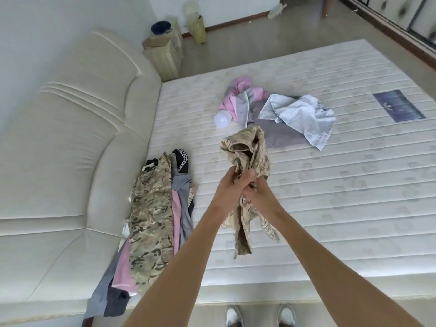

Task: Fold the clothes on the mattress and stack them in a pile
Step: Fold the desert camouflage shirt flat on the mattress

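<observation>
Gripping a bunched tan camouflage garment (247, 161) above the mattress (342, 185), the left hand (230, 185) and right hand (256, 197) sit close together, fingers curled into the cloth. Folded clothes lie in a pile (153, 208) along the mattress's left edge by the cream headboard (70, 138). Farther off, a pink-and-grey garment (240, 100), a pale blue shirt (304, 116) and a white bulb (223, 119) lie crumpled together.

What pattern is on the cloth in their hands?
Tan pixelated camouflage garment, head view.
</observation>
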